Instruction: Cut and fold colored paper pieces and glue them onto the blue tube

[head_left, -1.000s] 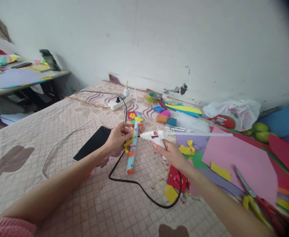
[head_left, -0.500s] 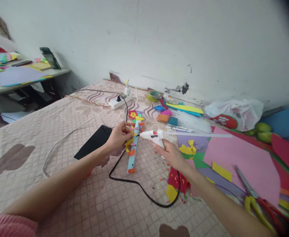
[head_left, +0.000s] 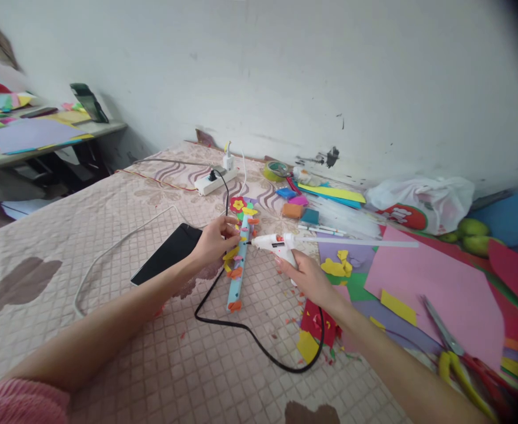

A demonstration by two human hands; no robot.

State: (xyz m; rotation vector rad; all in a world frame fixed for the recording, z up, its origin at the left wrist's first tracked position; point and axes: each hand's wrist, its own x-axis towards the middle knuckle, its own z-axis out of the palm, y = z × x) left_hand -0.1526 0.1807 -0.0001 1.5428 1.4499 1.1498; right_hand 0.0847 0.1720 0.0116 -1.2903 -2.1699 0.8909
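Towards the left edge of the cloth-covered worktop (head_left: 121,359), a flat black glass-faced slab (head_left: 165,257) lies behind the left forearm. The left hand (head_left: 215,241) is beside it, fingers drawn narrow at the strip's left side, seemingly to steady it; whether they pinch a loose piece, I cannot tell. Near the far edge, a white plastic power strip (head_left: 217,181) takes a black plug, its cable looping with slack, which probably leaves the tool free to move. The light-blue strip dotted with coloured paper pieces (head_left: 234,290) lies mid-worktop, running from far to near, so both hands can reach it. The white plastic glue gun (head_left: 265,241) points its nozzle at the strip's right side, the right hand (head_left: 308,281) wrapped round its handle, presumably for aim. Towards the right edge, a large pink paper sheet (head_left: 444,288) carries metal-bladed scissors (head_left: 442,330)
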